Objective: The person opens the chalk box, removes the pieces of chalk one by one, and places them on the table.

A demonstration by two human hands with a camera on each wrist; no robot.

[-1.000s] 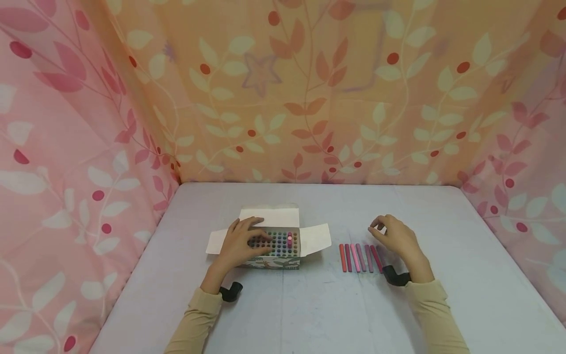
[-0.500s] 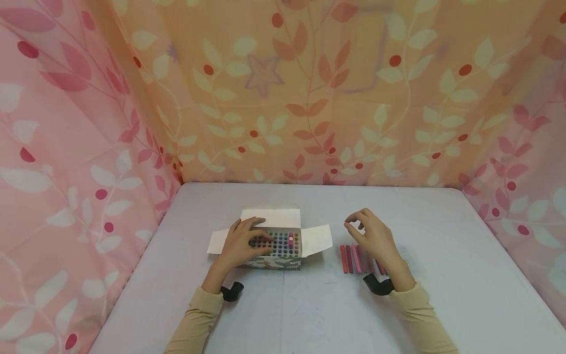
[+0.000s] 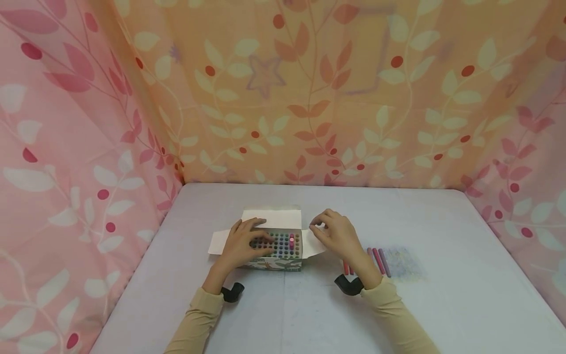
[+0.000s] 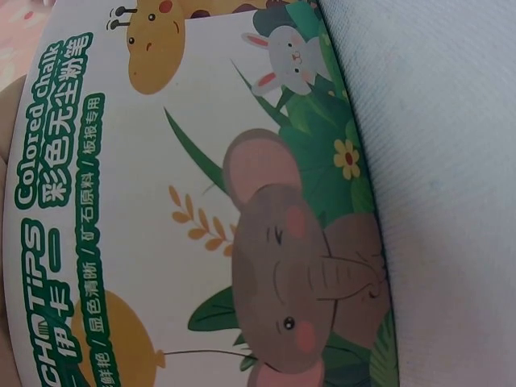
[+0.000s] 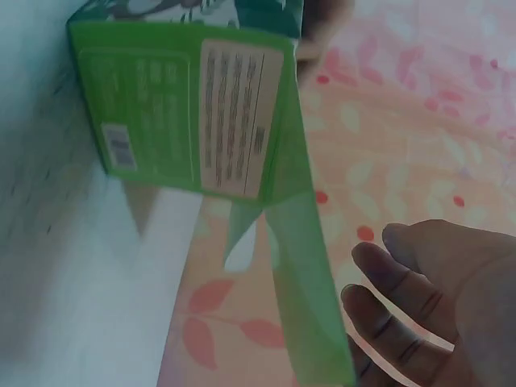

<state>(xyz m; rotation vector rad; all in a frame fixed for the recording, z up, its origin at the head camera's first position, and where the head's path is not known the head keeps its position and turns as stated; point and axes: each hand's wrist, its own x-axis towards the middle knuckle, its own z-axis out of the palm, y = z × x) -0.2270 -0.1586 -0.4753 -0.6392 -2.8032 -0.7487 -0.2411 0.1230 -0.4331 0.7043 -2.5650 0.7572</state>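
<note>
Rests left hand (image 3: 242, 244), fingers spread, across open chalk box (image 3: 270, 264) on table (image 3: 468, 300), with pink stick (image 3: 292, 241) standing up in it. Hovers with right hand (image 3: 337, 233) near side flap (image 3: 310, 247), fingers loosely bent, seemingly empty, wrist (image 3: 369, 273) partly covering row of loose chalk sticks (image 3: 379, 261).

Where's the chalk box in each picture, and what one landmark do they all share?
Head: the chalk box sits just left of centre, below the middle.
Left wrist: its printed side fills the left and middle.
Right wrist: its green end is toward the upper left.
Shared landmark: the pale tabletop.
</note>
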